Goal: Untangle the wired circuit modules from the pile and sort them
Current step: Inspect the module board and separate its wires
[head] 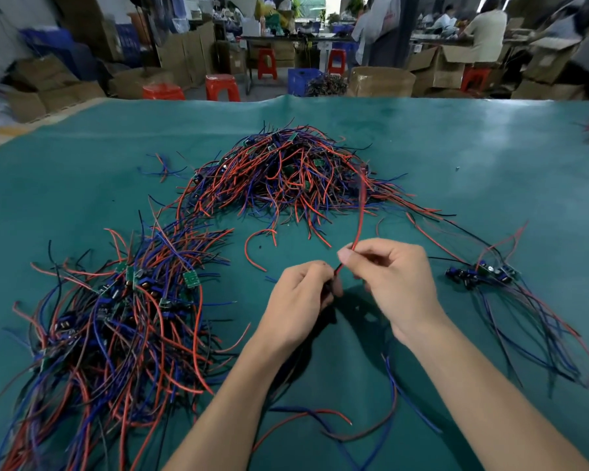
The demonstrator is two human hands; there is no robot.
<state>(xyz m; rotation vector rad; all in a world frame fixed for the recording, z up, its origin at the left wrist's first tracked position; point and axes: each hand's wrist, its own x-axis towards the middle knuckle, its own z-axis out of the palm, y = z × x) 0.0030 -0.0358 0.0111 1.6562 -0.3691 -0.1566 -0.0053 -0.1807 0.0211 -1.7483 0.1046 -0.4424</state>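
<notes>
Red wire (pixel 360 212) pinched by right hand (pixel 397 283), left hand (pixel 301 294) gripping its dark lower end

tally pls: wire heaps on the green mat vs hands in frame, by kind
Heaps of wired circuit modules: 3 (far pile, left pile, small right group)
Hands: 2 (left hand, right hand), both pinching one red wire
Total: 5
</notes>
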